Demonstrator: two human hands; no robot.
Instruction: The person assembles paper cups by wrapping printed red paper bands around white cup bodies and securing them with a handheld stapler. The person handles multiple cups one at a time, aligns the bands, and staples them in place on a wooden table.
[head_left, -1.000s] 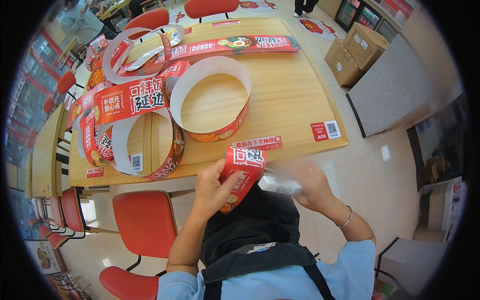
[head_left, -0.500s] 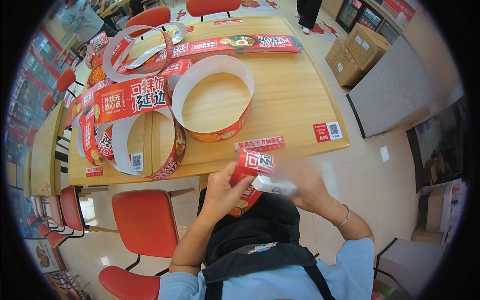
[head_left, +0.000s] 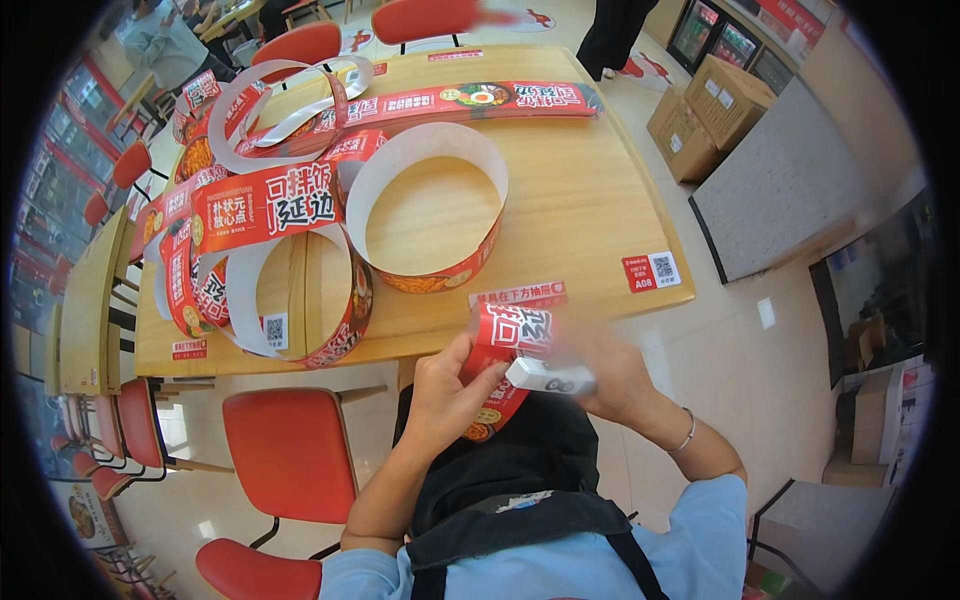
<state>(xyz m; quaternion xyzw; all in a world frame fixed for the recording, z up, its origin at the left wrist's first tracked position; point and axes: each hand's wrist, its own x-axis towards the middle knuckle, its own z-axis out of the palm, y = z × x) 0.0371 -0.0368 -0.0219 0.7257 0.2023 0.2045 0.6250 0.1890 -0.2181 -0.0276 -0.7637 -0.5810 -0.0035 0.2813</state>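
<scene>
The left hand (head_left: 440, 390) pinches a curved red strip (head_left: 508, 325), the partly blurred right hand (head_left: 624, 382) grips a white tool (head_left: 545, 376) against it, both by the near edge of the table (head_left: 590, 215), a red-and-white ring (head_left: 440, 281) ahead-left and wooden surface stretching ahead-right.

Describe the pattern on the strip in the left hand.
The strip is mostly red with white and dark lettering; best seen in the head view.
</scene>
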